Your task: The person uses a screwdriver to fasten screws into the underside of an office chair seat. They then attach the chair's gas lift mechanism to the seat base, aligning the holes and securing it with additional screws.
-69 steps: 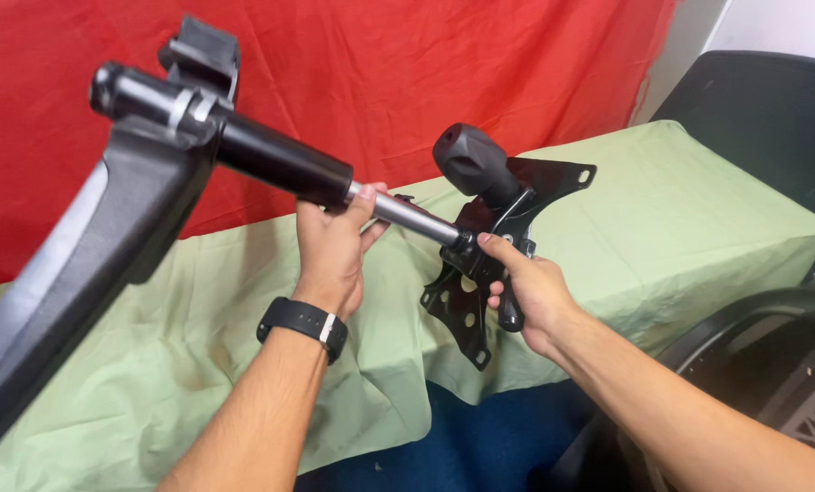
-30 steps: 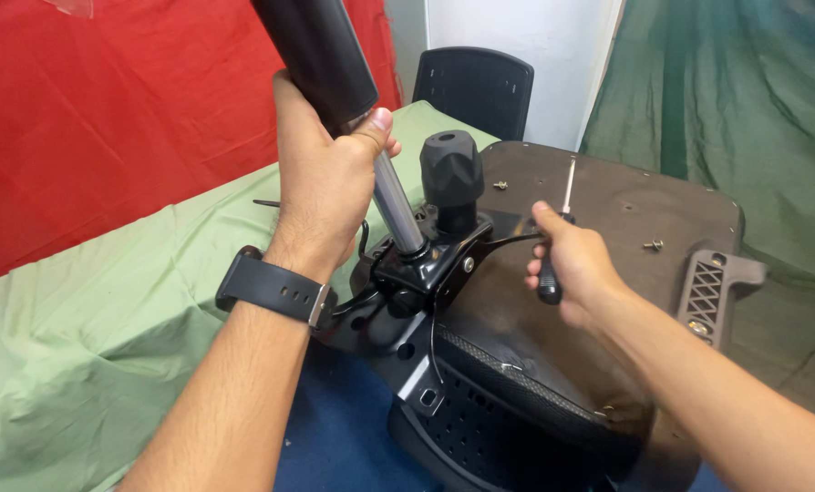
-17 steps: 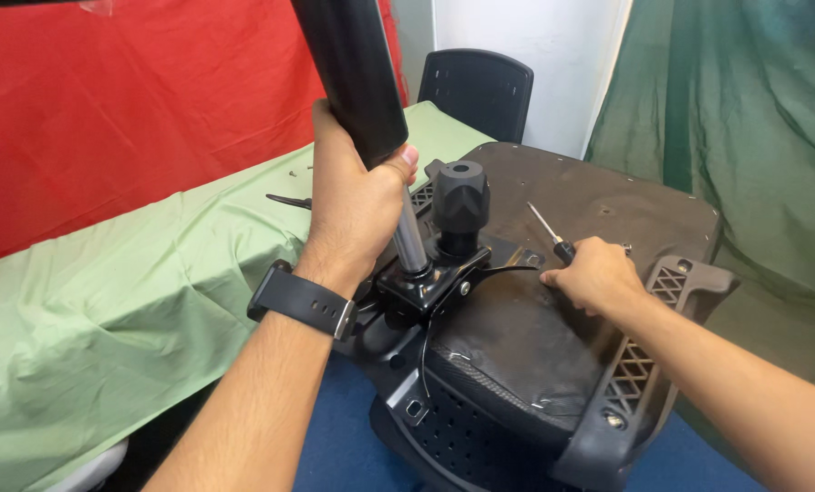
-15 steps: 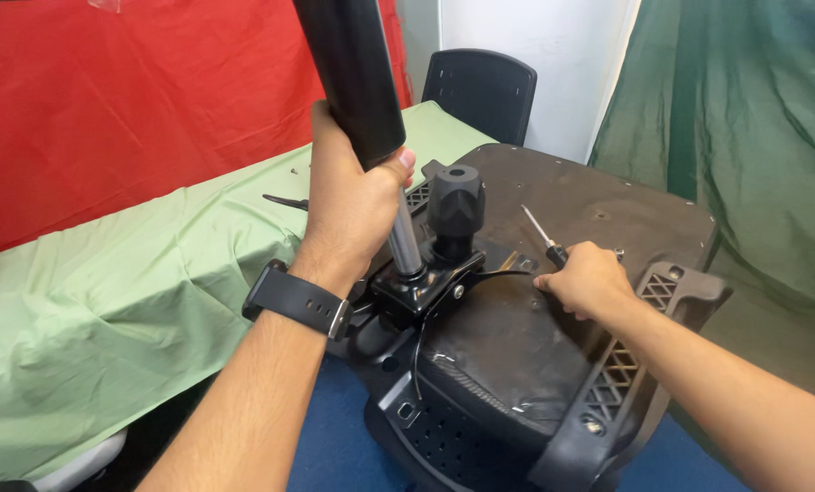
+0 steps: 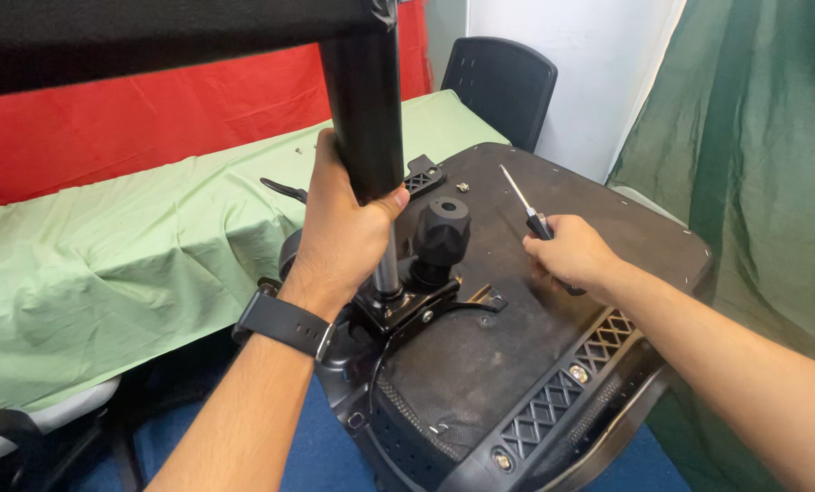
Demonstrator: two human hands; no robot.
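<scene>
- Gripping the black gas-lift column (image 5: 364, 118) of an office chair, the left hand (image 5: 344, 232) is wrapped tight around its lower end, fingers curled at the front and thumb at the back, with a black wristwatch (image 5: 284, 323) on the wrist.
- Below that hand the column narrows to a shiny metal rod (image 5: 387, 271), which stands nearly upright in the black mounting plate (image 5: 421, 305) on the underside of the upturned chair seat (image 5: 480, 364).
- Just beside the rod, a black ribbed knob (image 5: 442, 228) rises from the same plate.
- Over the seat's underside, the right hand (image 5: 572, 255) is closed around the black handle of a screwdriver (image 5: 526, 205); its thin metal shaft points up and away from the person.
- The seat leans against a table covered in light green cloth (image 5: 125, 264), with a red cloth backdrop (image 5: 134, 128) behind.
- Further back stands a black chair (image 5: 499, 87) by a white wall, and a dark green curtain (image 5: 763, 155) hangs on the right.
</scene>
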